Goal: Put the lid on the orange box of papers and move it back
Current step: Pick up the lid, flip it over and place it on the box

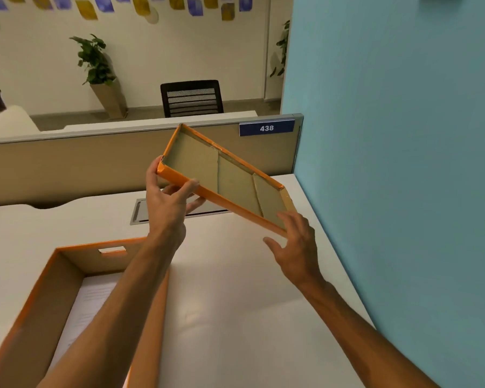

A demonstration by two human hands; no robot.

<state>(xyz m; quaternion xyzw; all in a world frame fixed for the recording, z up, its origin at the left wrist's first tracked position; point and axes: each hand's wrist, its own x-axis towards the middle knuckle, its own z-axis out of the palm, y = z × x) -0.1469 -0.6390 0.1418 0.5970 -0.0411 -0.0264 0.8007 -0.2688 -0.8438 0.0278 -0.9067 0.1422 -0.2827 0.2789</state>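
We pinch the lid (230, 182) in our left hand (167, 204), right hand (298, 247) spread beneath its corner — one-handed grip, it could tip before reaching the orange box (76, 261).

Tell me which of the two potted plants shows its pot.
The left plant, standing in a tan tapered pot on the floor. The right plant is cut off by the blue wall, pot hidden.

Both forearms are showing bare right down to the frame's bottom edge, with no sleeve reaching into view. The left hand (167, 204) and the right hand (297, 249) are wearing nothing: no glove, ring, watch or band.
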